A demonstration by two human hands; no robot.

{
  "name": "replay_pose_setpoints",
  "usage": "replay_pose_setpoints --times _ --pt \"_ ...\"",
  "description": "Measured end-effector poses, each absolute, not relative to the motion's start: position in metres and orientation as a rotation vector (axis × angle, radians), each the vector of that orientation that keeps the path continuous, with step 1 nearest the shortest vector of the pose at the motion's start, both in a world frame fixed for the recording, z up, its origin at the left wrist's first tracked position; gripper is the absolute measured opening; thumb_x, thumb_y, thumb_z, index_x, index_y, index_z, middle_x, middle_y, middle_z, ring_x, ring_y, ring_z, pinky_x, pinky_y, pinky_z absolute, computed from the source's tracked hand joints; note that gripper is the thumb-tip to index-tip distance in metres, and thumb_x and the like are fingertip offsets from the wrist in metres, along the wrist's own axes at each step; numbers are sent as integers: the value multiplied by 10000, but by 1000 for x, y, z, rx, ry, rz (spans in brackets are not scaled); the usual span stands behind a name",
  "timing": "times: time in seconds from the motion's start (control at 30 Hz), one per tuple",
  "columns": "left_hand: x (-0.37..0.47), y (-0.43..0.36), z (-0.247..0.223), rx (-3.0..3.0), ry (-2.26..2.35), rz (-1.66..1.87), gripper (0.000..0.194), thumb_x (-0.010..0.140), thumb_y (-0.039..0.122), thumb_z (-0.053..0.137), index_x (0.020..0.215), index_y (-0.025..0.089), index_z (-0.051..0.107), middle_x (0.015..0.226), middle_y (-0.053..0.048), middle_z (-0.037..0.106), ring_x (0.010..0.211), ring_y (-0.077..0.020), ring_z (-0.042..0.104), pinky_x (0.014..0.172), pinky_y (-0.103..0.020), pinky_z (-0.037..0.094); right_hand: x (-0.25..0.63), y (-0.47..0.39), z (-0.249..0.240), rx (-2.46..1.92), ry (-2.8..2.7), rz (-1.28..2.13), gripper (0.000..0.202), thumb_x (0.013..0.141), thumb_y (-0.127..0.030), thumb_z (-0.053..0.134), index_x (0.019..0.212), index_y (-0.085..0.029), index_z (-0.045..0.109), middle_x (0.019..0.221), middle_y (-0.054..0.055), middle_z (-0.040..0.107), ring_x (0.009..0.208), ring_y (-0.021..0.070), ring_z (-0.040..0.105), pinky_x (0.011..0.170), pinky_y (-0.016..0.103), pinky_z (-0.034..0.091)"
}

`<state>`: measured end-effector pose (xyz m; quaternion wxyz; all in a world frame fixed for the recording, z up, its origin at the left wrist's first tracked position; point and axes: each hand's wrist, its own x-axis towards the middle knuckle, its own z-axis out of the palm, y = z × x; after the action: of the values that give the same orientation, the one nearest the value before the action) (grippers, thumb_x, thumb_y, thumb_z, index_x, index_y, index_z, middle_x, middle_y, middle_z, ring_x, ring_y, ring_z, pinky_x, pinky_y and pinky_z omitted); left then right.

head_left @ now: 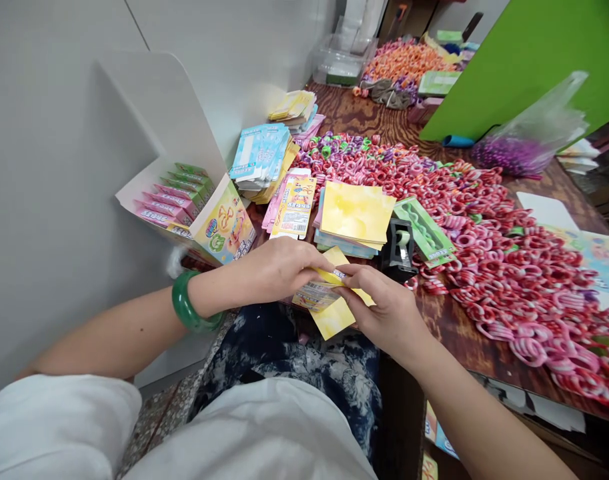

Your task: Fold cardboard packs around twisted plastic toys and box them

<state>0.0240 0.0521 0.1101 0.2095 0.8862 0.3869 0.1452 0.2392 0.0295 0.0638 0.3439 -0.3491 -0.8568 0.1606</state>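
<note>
Shirt [254,433] below carton [316,297] near table edge [514,385]

White short-sleeved top [254,433] — dark blue, white-mottled bottoms [334,373] — glossy green bangle [188,301].

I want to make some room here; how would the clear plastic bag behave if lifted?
The clear plastic bag would probably be floppy, as its upper film is thin and creased. Its weight would likely hang low, where the purple pieces are gathered.
</note>
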Motion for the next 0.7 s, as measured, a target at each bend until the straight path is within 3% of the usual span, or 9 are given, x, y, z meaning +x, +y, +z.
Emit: replay_pose_setpoints --times 0.27,0.47,0.57,0.7 --pt "21 41 82 2276 1091 717 270 903 161 530 1158 154 618 1063 -70 738 900 -150 702 811 -276 540 245 30 61 -989 -2179 344 137 893 -107 523 830 -218 574 999 92 721 892 191 707 726 312 576" --pt "14 37 54 2319 932 1029 177 933 145 508 1065 182 619 1152 -89 714 1072 -152 663 937 -316 522 238 26 60 -943 -2246 303 192 901 -164 577 1078 -216 628 1021 104 696 937 212 686 768 334 576" --pt "17 33 48 2319 934 1018 201 924 176 548 1120 207 581 1163 -82 699 1114 -168 635 972 -348 509 229 27 60 -912 -2143 363 108 894 -157 589 971 -215 639 931 78 683 853 184 679 722 301 566" --pt "33 24 34 2163 1106 975 479 877 265 625 1302 173 425 1288 -149 603 1172 -217 616 979 -352 513 220 29 65 -939 -2035 439 100 863 -130 595 802 -210 594 868 54 662 776 163 661 679 276 546"
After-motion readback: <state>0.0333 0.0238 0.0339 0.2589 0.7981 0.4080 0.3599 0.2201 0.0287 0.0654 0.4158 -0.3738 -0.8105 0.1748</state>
